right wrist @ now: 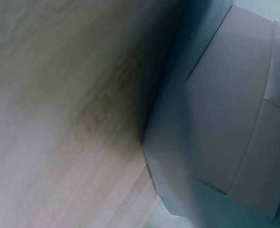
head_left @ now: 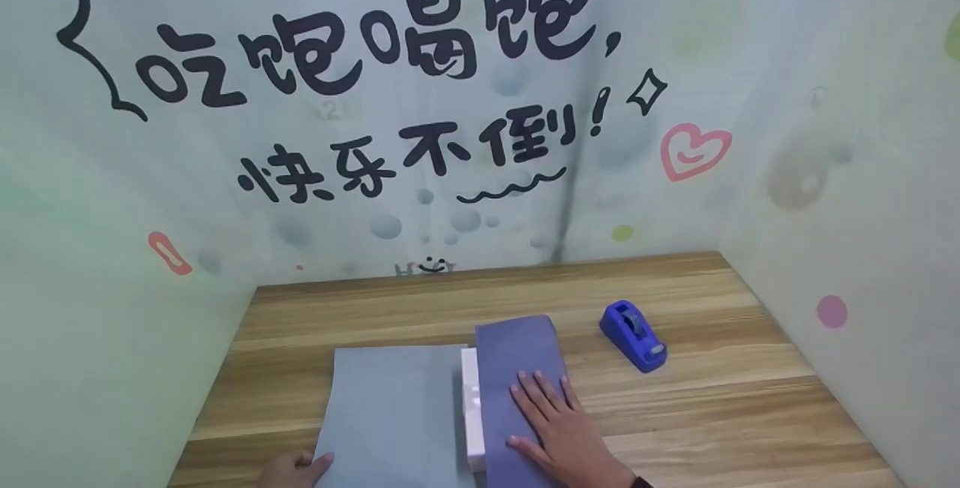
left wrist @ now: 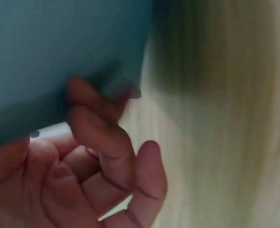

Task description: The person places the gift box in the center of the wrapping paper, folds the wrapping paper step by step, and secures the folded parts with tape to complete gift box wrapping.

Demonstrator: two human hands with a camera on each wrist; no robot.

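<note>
The blue wrapping paper (head_left: 397, 413) is pressed flat over the white box (head_left: 472, 413) by the open right hand (head_left: 559, 432); its left corner, pinched by the left hand (head_left: 294, 469), should be pulled taut.

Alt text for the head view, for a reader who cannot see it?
A right hand presses blue paper flat over a white box on a wooden table; the left hand holds the paper's near edge. A blue tape dispenser sits right.
</note>
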